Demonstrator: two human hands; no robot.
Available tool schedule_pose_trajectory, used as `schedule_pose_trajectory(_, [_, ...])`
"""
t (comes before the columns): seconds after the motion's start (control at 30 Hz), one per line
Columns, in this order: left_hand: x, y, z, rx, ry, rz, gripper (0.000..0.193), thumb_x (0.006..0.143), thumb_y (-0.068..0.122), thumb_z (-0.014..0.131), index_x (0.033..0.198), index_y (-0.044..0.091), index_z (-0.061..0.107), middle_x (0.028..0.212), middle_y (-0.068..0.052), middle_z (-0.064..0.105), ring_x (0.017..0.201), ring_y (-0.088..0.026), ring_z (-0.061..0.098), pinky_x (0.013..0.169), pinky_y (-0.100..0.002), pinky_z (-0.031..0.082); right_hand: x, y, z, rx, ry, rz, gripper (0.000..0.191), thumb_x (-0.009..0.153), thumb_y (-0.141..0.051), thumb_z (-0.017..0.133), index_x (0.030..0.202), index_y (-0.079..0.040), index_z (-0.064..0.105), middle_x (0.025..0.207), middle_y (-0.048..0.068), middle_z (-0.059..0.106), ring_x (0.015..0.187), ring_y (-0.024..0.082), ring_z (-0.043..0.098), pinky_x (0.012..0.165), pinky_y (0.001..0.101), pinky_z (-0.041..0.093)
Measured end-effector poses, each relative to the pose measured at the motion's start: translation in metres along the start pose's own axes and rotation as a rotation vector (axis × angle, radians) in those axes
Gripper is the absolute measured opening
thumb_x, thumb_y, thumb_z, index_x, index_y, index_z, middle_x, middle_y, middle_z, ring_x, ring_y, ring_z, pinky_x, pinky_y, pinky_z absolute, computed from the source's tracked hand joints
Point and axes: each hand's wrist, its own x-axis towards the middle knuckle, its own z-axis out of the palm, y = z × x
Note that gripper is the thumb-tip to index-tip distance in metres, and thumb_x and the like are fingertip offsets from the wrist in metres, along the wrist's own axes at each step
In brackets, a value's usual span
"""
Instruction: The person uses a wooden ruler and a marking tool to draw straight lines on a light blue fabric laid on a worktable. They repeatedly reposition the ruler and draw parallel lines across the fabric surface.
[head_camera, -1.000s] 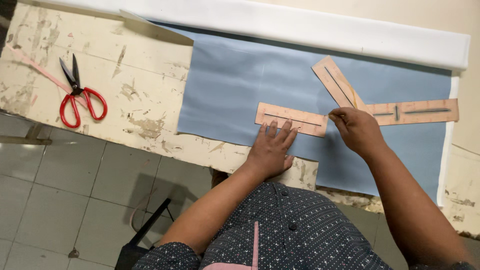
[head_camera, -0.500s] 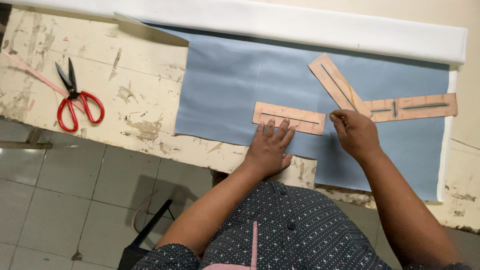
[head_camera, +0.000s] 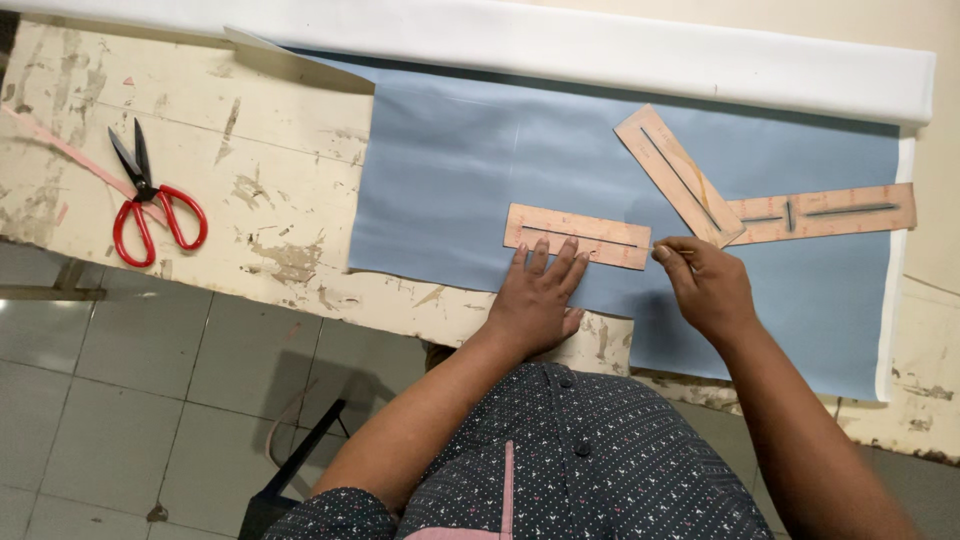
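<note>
This looks like a tailoring or sewing workshop. A worn tabletop with chipped, peeling cream paint carries a sheet of grey-blue fabric spread flat, with a roll of white cloth lying along its far edge. 3 flat tan pattern templates with cut slots rest on the fabric, and red-handled scissors lie on the bare paint beside a pink strip that looks like a measuring tape. Below the tabletop's edge is a grey tiled floor.

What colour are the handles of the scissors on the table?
Red; the scissors have dark blades, seen in the head view.
</note>
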Motion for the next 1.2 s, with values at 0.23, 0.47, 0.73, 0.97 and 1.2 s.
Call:
schedule_pose_trajectory(0.23, [-0.002, -0.003, 0.003, -0.027, 0.076, 0.008, 0.084, 0.089, 0.056, 0.056, 0.157, 0.011, 0.037, 0.162, -0.015, 0.034, 0.145, -0.042, 0.034, 0.119, -0.057, 0.027, 0.008, -0.007, 0.006, -0.077, 0.005, 0.019, 0.026, 0.102, -0.029, 0.066, 0.11, -0.006, 0.075, 0.095, 0.013, 0.077, 0.086, 0.028, 0.073, 0.076, 0.038, 0.056])
schedule_pose_trajectory(0.47, [-0.002, -0.002, 0.008, -0.041, 0.129, 0.031, 0.083, 0.088, 0.056, 0.059, 0.154, 0.009, 0.041, 0.16, -0.017, 0.035, 0.143, -0.043, 0.034, 0.116, -0.059, 0.027, 0.026, -0.033, 0.034, -0.272, -0.014, -0.288, 0.021, 0.099, -0.024, 0.064, 0.101, -0.006, 0.074, 0.095, 0.013, 0.075, 0.086, 0.034, 0.07, 0.076, 0.0469, 0.054])
schedule_pose_trajectory(0.73, [-0.002, -0.012, 0.007, -0.274, 0.041, 0.033, 0.069, 0.087, 0.048, 0.067, 0.138, 0.003, 0.057, 0.145, -0.019, 0.052, 0.138, -0.041, 0.043, 0.119, -0.053, 0.033, 0.057, -0.097, 0.098, -0.062, -0.157, -0.527, 0.012, 0.093, -0.014, 0.065, 0.097, -0.005, 0.072, 0.09, 0.013, 0.073, 0.087, 0.036, 0.068, 0.077, 0.0461, 0.054])
schedule_pose_trajectory(0.97, [-0.002, -0.028, 0.001, -0.058, 0.049, 0.248, 0.08, 0.089, 0.056, 0.062, 0.146, 0.001, 0.05, 0.15, -0.02, 0.046, 0.13, -0.038, 0.044, 0.102, -0.05, 0.039, 0.05, -0.078, 0.067, 0.049, 0.047, -0.227, 0.01, 0.104, -0.013, 0.062, 0.105, -0.004, 0.066, 0.105, 0.012, 0.068, 0.095, 0.03, 0.068, 0.085, 0.0415, 0.056])
schedule_pose_trajectory(1.2, [-0.015, -0.026, 0.022, 0.061, 0.181, 0.181, 0.077, 0.099, 0.059, 0.042, 0.158, 0.009, 0.039, 0.16, -0.014, 0.036, 0.139, -0.034, 0.037, 0.117, -0.049, 0.027, 0.049, -0.002, 0.006, -0.446, 0.046, 0.066, 0.041, 0.094, -0.037, 0.064, 0.134, -0.027, 0.067, 0.154, 0.009, 0.048, 0.119, 0.032, 0.062, 0.085, 0.0475, 0.055])
